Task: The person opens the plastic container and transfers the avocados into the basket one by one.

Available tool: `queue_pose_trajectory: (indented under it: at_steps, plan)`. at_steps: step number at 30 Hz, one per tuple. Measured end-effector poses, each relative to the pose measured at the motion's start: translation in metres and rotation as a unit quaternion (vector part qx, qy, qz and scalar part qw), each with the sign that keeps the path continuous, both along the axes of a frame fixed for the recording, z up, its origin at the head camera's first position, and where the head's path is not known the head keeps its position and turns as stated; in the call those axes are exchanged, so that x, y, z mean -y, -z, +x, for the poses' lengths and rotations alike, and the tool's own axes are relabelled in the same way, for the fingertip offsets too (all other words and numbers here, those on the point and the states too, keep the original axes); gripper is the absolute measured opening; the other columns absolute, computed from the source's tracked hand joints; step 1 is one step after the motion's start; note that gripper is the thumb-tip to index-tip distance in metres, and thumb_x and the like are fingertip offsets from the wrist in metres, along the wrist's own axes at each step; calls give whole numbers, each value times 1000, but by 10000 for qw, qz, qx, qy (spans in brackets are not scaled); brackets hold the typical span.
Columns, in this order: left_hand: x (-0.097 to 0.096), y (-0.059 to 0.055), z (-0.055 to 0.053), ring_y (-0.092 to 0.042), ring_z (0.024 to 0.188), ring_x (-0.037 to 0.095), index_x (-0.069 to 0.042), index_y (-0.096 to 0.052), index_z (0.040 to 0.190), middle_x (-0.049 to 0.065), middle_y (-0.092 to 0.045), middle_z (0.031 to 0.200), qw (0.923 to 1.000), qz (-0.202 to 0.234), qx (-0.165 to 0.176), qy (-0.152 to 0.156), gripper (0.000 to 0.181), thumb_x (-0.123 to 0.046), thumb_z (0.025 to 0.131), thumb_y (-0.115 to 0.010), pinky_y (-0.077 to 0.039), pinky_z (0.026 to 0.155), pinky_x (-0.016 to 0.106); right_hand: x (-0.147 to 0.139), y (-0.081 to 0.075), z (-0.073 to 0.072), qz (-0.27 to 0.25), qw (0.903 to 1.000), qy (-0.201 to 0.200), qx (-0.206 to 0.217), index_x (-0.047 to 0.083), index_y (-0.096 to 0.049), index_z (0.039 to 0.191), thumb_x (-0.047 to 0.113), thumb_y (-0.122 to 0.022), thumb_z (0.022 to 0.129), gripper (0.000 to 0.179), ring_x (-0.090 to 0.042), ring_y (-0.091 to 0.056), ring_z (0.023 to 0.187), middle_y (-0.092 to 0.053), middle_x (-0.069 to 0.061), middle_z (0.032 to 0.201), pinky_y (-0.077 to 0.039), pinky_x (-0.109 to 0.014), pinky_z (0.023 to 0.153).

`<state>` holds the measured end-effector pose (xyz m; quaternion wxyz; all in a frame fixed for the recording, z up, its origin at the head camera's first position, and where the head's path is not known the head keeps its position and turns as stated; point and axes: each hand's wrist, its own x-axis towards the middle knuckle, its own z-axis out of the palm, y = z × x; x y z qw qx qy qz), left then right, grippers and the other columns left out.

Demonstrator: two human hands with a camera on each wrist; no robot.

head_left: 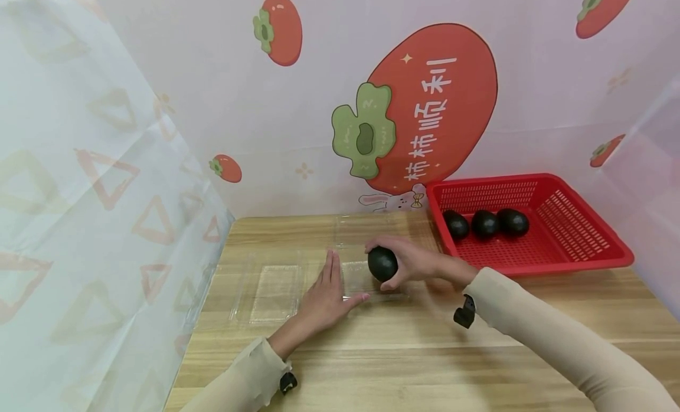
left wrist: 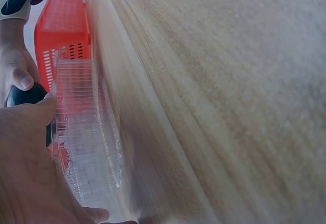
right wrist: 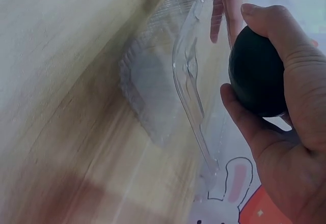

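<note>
A dark, egg-shaped avocado [head_left: 382, 264] is gripped in my right hand [head_left: 414, 260], thumb on one side and fingers on the other. It is held over a clear plastic container [head_left: 355, 272] on the wooden table. My left hand [head_left: 325, 298] rests along the container's left side, its fingers straight and the thumb out along the front edge. In the right wrist view the avocado [right wrist: 257, 74] is above the container's rim [right wrist: 179, 76]. The left wrist view shows the container's ribbed wall [left wrist: 76, 86] beside the left hand [left wrist: 30, 158].
A red plastic basket [head_left: 574, 238] at the right holds several things, among them dark avocados [head_left: 485, 224] along its left part. Another clear container [head_left: 276, 294] lies left of my left hand. A printed curtain [head_left: 297, 117] stands behind the wooden table [head_left: 372, 365].
</note>
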<state>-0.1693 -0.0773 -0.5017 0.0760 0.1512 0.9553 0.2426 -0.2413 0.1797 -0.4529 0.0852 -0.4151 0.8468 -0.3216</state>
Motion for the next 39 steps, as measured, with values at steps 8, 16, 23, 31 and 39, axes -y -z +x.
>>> queue_pose_trajectory:
  at_steps: [8,16,23,31,39]
  plan:
    - [0,1,-1,-21,160,39,1,-3,169,20,1,177,10000,12,4,-11,121,-74,95,-62,-43,117,55,-8,-9,1,51,9998,-23,-206,10,-62,134,26,-97,74,71,-23,-61,118,-67,-7,132,-52,-50,102]
    - [0,1,-1,-22,160,39,1,-3,169,19,2,177,10000,60,56,-23,120,-73,95,-62,-41,118,56,-20,-15,3,132,9996,177,-154,10,-63,135,35,-98,74,75,-21,-60,121,-66,0,134,-55,-47,100]
    - [1,1,0,-21,160,39,0,-3,169,19,2,177,9999,92,57,-24,121,-74,95,-62,-42,117,56,-28,-21,5,124,9997,208,-81,17,-61,135,39,-98,74,75,-20,-60,118,-65,-2,134,-57,-43,97]
    - [1,1,-1,-21,160,38,0,-3,169,18,1,178,9999,103,24,-36,121,-74,94,-63,-41,118,55,-37,-27,5,74,9992,256,-299,14,-62,135,38,-99,73,77,-19,-61,120,-66,0,135,-57,-45,99]
    - [1,1,-1,-22,160,37,0,-4,169,18,1,178,10000,23,20,-23,121,-76,94,-60,-41,118,54,-48,-34,7,116,9986,386,-329,18,-61,136,41,-99,71,79,-21,-62,121,-67,-4,136,-58,-46,98]
